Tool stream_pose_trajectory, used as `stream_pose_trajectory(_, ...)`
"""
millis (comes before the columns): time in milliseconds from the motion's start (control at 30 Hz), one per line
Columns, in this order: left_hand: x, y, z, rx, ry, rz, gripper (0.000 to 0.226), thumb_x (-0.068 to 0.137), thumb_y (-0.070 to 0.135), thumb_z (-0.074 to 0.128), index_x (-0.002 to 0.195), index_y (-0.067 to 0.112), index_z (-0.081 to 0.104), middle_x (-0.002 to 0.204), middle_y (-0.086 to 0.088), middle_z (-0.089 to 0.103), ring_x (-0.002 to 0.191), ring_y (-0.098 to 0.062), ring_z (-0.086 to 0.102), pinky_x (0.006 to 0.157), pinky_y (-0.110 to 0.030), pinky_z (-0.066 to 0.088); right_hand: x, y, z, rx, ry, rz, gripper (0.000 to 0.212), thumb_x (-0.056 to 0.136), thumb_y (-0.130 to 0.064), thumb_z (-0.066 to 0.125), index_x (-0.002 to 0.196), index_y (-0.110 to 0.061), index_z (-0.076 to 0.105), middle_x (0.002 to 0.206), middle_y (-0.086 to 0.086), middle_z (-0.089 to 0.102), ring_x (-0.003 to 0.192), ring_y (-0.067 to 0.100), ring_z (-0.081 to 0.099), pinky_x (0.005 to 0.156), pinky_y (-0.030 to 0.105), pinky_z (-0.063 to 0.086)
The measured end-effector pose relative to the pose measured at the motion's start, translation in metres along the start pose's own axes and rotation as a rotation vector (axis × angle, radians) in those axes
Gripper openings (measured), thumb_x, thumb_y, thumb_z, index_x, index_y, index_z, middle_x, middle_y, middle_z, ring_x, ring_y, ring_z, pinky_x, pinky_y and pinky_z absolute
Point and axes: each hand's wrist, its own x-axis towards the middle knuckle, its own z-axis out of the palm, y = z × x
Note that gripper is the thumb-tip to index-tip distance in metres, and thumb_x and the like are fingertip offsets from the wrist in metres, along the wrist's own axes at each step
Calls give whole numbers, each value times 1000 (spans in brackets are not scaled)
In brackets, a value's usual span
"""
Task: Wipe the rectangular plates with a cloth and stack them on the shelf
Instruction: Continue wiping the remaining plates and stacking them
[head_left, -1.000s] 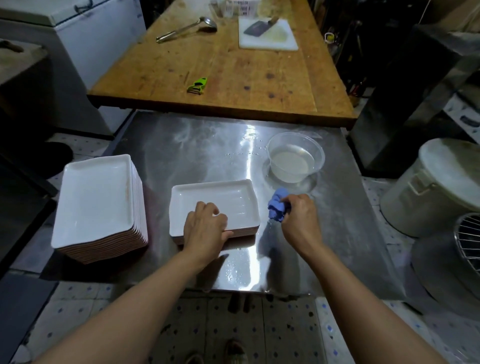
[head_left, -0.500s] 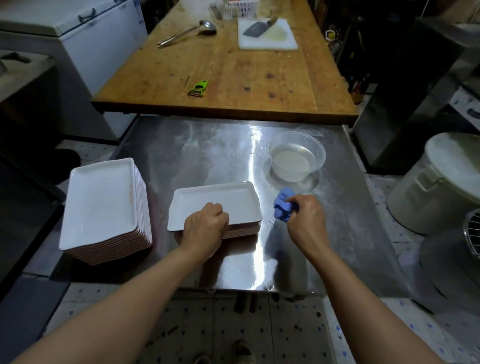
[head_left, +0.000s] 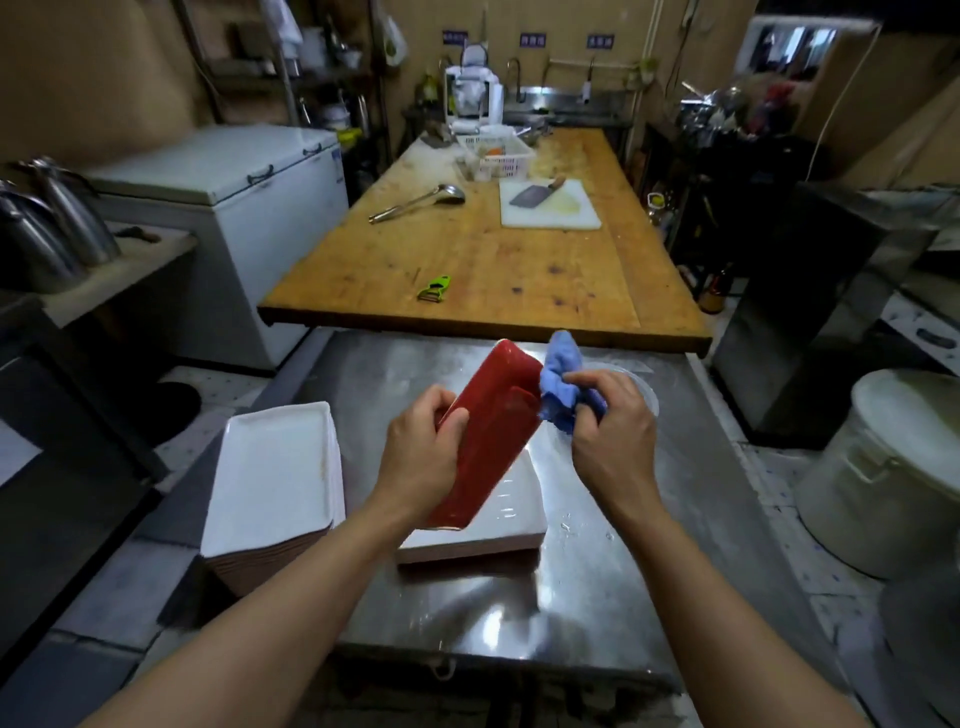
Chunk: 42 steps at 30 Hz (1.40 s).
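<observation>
The left hand (head_left: 421, 457) has lifted a rectangular plate with a red underside (head_left: 488, 441) off the steel tabletop (head_left: 623, 597), where it lay flat a moment ago; its fingers grip the plate's long edge, tilting it up (red side to the camera). The right hand (head_left: 608, 431) pinches the crumpled blue cloth (head_left: 561, 384) against the plate's upper edge. A white rectangular plate (head_left: 498, 525) lies below, a tall stack of white plates (head_left: 275, 478) to the left. The clear plastic bowl (head_left: 647, 395) sits mostly hidden behind the right hand.
</observation>
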Motion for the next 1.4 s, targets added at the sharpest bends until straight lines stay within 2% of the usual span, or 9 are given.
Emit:
stream_pose_trajectory(167, -2, 16, -29, -389, -12, -216, 17, 95, 11, 50, 80, 14, 57, 67, -4, 59, 63, -17, 51, 62, -30, 41, 6, -47, 11, 98, -33, -215, 32, 67, 1, 49, 90, -9, 69, 103, 4, 61, 99, 15, 53, 86, 6, 35)
stream_pose_trajectory(300, -3, 24, -49, -509, 18, -259, 19, 95, 7, 49, 80, 13, 58, 70, -6, 62, 64, -17, 55, 63, -30, 44, 3, -76, 29, 125, -101, -305, 18, 73, -18, 57, 88, -15, 67, 106, -6, 55, 104, 17, 46, 91, 27, 35)
stream_pose_trajectory(400, -3, 31, -60, -522, 35, -238, 16, 95, 7, 49, 82, 8, 58, 70, -7, 61, 64, -15, 52, 59, -26, 41, 6, -100, 42, 117, -105, -385, 24, 79, -35, 53, 87, -14, 62, 112, -1, 55, 108, 18, 48, 92, 33, 34)
stream_pose_trajectory(667, -11, 36, -73, -577, 128, -261, 21, 95, 6, 50, 76, 8, 56, 65, -13, 56, 62, -21, 47, 59, -31, 39, 10, -109, 60, -50, -73, -618, 8, 88, -25, 48, 94, -20, 45, 109, 4, 56, 86, 24, 53, 74, 35, 39)
stream_pose_trajectory(833, -17, 41, -77, -657, 135, -321, 20, 96, 8, 48, 79, 10, 60, 61, -3, 64, 53, -12, 59, 56, -29, 52, 15, -82, 49, 16, -84, -469, 15, 87, -28, 44, 89, -13, 46, 94, 4, 51, 85, 23, 49, 75, 40, 41)
stream_pose_trajectory(967, -13, 43, -79, -730, 152, -353, 19, 97, 9, 47, 82, 10, 59, 68, -9, 63, 60, -20, 59, 66, -38, 53, 17, -72, 41, 133, -111, -250, 16, 91, -23, 46, 94, -7, 47, 97, 2, 42, 81, 4, 41, 72, 23, 34)
stream_pose_trajectory(1100, -7, 44, -76, -825, 182, -407, 21, 97, 8, 47, 78, 10, 57, 57, -3, 62, 50, -13, 59, 54, -28, 53, 19, -79, 40, 161, -123, -177, 14, 92, -13, 55, 102, -6, 48, 104, 7, 43, 89, 13, 44, 72, 16, 31)
stream_pose_trajectory(1267, 10, 51, -73, -903, 308, -462, 23, 96, 11, 49, 73, 13, 52, 61, -3, 58, 55, -16, 55, 59, -29, 49, -2, -73, 40, 182, -167, -105, 18, 90, -17, 58, 98, -19, 42, 100, 5, 52, 89, 17, 50, 71, 19, 31)
stream_pose_trajectory(1400, 25, 55, -72, -959, 418, -452, 27, 94, 11, 52, 68, 15, 50, 61, 0, 58, 52, -10, 56, 58, -26, 49, -24, -60, 33, 219, -221, -36, 27, 88, -23, 62, 89, -36, 38, 92, -1, 56, 84, 16, 55, 73, 27, 43)
